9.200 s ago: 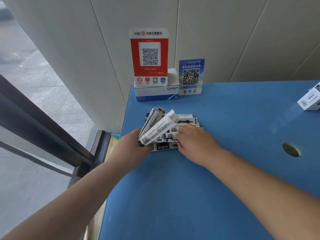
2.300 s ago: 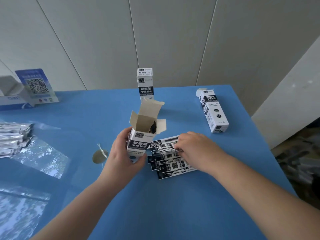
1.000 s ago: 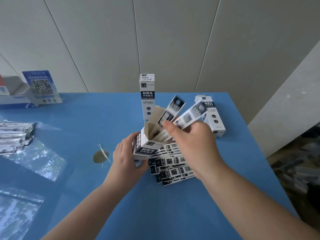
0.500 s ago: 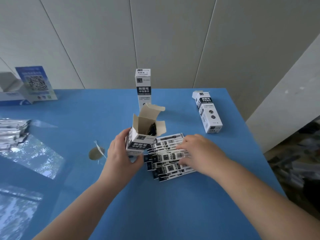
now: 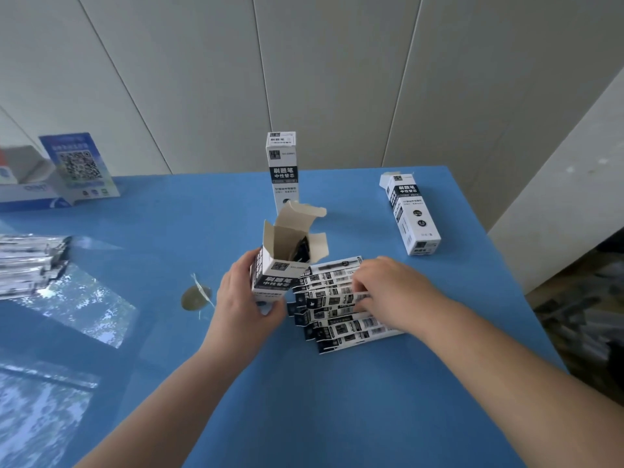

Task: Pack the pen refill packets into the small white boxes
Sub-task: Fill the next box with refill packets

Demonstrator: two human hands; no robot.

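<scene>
Here left hand (image 5: 241, 298) grips open box (image 5: 282, 265), packets inside; right hand (image 5: 385, 288) pinching packets (image 5: 334, 309).

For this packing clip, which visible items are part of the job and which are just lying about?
Part of the job:
- open box, held by the left hand
- fanned refill packets under the right hand
- upright box
- lying box
- packet pile at left

Lying about:
- blue QR sign
- table's round hole

A blue QR-code placard (image 5: 80, 167) leans on the white panelled wall (image 5: 337, 79) behind the blue table (image 5: 337, 400).
</scene>
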